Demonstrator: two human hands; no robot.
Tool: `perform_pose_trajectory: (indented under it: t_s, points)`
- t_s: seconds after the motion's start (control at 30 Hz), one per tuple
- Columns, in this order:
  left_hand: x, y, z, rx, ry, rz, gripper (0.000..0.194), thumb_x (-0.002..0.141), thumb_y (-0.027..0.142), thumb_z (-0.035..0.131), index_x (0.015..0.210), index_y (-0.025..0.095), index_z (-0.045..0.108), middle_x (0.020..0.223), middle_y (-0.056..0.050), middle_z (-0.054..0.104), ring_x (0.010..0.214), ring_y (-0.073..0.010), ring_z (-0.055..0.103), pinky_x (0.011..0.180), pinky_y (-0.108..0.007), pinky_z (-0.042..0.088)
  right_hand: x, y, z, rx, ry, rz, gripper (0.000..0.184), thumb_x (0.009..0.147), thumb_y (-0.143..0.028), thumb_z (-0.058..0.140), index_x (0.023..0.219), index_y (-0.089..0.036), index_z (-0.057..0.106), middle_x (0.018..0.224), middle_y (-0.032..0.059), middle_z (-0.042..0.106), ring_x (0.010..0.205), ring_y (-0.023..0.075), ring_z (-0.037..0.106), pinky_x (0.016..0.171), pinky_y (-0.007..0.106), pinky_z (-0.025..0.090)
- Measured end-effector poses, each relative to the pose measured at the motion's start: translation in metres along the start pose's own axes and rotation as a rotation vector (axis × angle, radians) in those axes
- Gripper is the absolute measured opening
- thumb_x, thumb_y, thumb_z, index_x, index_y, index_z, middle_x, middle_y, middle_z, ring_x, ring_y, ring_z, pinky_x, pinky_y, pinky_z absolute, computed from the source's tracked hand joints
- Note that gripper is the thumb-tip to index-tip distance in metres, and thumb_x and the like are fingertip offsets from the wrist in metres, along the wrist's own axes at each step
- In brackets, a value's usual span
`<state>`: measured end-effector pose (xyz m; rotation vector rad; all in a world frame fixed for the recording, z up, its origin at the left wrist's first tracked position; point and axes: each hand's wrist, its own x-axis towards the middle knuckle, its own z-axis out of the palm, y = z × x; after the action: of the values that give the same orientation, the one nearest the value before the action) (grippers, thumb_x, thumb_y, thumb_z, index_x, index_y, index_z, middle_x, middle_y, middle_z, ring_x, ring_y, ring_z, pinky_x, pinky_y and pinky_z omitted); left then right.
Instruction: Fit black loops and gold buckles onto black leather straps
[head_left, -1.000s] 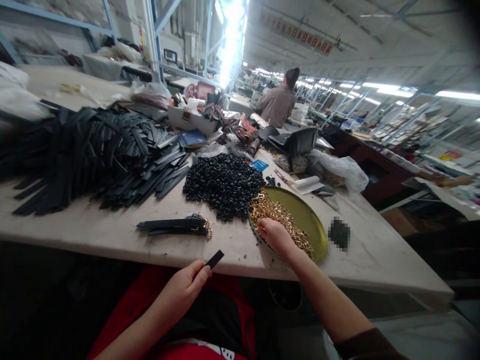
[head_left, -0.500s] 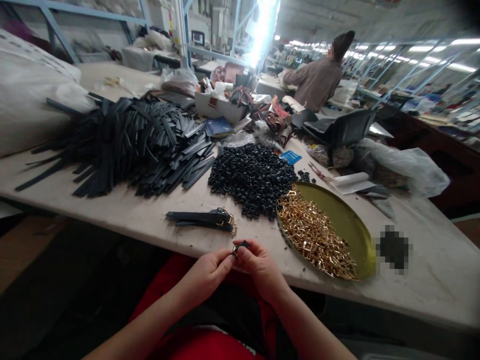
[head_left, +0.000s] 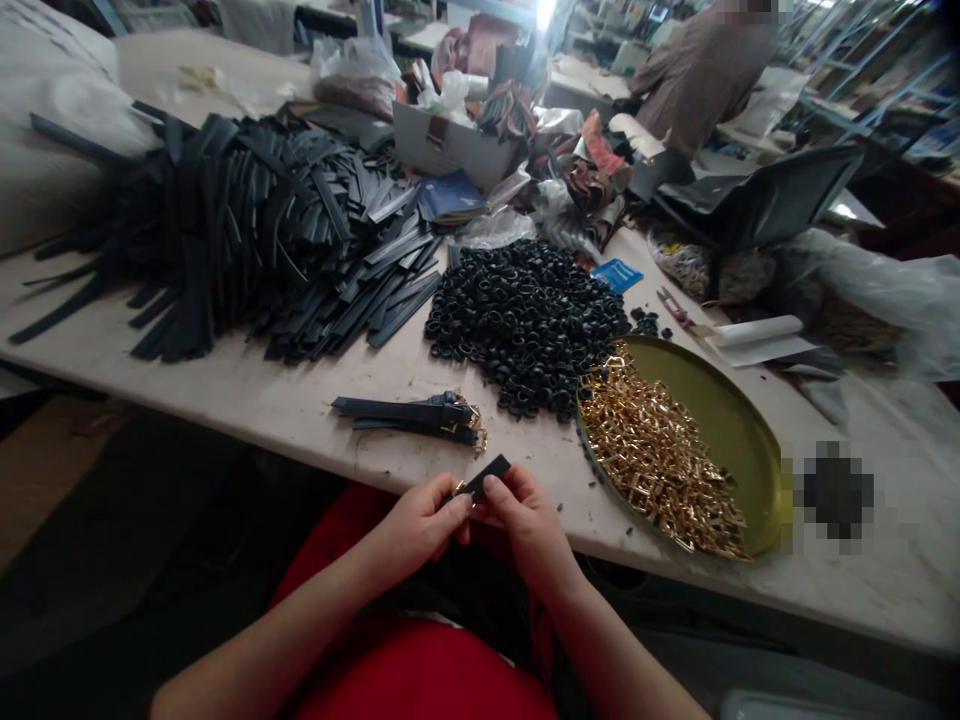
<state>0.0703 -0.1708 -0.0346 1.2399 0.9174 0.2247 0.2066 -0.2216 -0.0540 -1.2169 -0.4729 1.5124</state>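
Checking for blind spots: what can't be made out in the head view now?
Head view:
Flat black strap: lower end hidden by left hand and right hand.
Small gold metal piece: exact shape hidden by left hand.
Co-worker in brown top: head mostly cut off by top edge.
Dark patch on pale table: pixelated.
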Motion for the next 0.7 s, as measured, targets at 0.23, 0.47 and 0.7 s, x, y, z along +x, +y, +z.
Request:
perform_pose_trajectory:
  t_s: [0.23,0.47,0.7]
  points:
    - [-0.003,-0.004,0.005,0.002,0.064,-0.007,0.030,0.080,0.045,0.042,0.073,0.016,0.044,0.057,0.005,0.047,0.041,-0.0053,0.034,0.037,-0.017,0.026,0.000,0.002,-0.003,0.054,-0.081,0.084,0.020,0.074,-0.035,0.062,0.081,-0.018,0.057,0.066,-0.0028,0.057,0.055,0.0076,0.051,0.056,0.021,0.041]
    - [-0.012,-0.010,0.006,0.155,0.097,0.056,0.027,0.082,0.039,0.042,0.071,0.016,0.049,0.060,0.003,0.049,0.047,-0.0074,0.040,0.042,-0.018,0.030,-0.016,0.002,0.006,-0.012,-0.189,0.057,0.014,0.071,-0.016,0.062,0.084,-0.017,0.057,0.068,-0.0025,0.060,0.059,0.0082,0.052,0.056,0.019,0.039]
    - [-0.025,-0.011,0.010,0.187,0.105,0.112,0.026,0.083,0.039,0.042,0.073,0.016,0.050,0.063,0.002,0.054,0.053,-0.0093,0.045,0.048,-0.020,0.033,-0.023,0.000,0.011,0.181,-0.233,0.168,0.018,0.063,-0.011,0.060,0.079,-0.017,0.056,0.065,-0.0035,0.059,0.054,0.0091,0.054,0.054,0.021,0.041]
